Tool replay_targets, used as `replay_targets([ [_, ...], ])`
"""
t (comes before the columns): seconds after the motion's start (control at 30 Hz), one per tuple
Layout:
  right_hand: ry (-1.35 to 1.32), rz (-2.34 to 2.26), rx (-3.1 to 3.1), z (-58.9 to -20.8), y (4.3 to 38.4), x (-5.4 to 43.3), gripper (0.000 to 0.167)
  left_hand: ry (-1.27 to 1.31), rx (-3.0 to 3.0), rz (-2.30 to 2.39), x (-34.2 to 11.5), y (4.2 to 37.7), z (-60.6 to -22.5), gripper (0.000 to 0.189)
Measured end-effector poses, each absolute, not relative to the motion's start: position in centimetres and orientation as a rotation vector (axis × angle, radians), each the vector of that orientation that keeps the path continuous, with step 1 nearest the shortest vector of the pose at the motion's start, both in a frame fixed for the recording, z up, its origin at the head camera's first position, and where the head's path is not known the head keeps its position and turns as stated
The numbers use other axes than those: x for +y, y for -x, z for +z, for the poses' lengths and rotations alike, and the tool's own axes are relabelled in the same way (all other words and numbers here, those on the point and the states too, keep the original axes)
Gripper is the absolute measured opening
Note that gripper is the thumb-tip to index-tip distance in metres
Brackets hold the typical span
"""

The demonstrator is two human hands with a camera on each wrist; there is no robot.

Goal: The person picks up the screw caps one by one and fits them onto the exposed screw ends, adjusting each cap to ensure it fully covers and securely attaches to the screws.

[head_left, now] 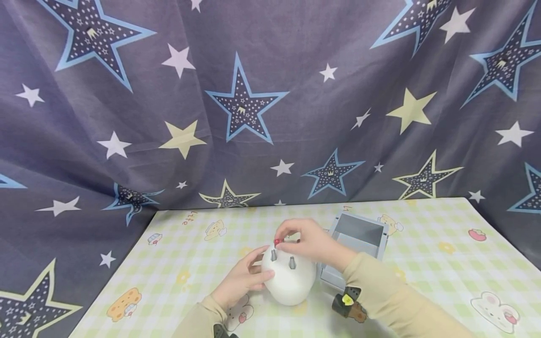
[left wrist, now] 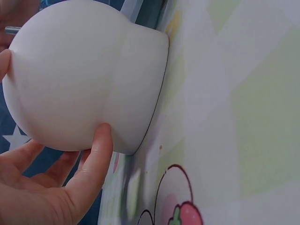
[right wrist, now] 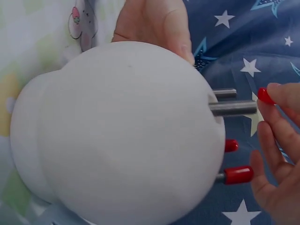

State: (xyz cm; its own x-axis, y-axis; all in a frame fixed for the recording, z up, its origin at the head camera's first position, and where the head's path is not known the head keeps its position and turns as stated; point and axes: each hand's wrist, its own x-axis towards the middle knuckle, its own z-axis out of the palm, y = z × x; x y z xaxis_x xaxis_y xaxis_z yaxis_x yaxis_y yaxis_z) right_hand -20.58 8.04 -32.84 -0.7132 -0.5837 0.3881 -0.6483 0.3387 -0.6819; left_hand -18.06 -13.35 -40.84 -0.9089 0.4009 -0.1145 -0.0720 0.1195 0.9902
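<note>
A white ball-shaped stand [head_left: 291, 286] with a narrower base rests on the table, with metal pegs in its top. My left hand [head_left: 243, 277] holds its left side, thumb in front and fingers spread around it. In the right wrist view two metal pegs [right wrist: 233, 108] are bare, while two others carry red caps [right wrist: 239, 175]. Above the stand, my right hand [head_left: 310, 241] pinches a small red cap [right wrist: 265, 95] between thumb and finger. That cap is just off the tip of a bare peg, apart from it.
A grey open box [head_left: 331, 277] stands right behind the stand, partly hidden by my right forearm. The table wears a green-and-white checked cloth [head_left: 169, 263] with cartoon prints. A dark star-patterned curtain [head_left: 253, 164] hangs along the back edge.
</note>
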Motion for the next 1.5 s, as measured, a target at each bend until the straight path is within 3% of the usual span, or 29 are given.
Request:
replay_targets([
  [1.5,-1.239,0.868,-2.513,-32.4,20.1,6.8,0.008,-0.316,2.043,1.852,-13.4,17.9,-40.7,0.074],
])
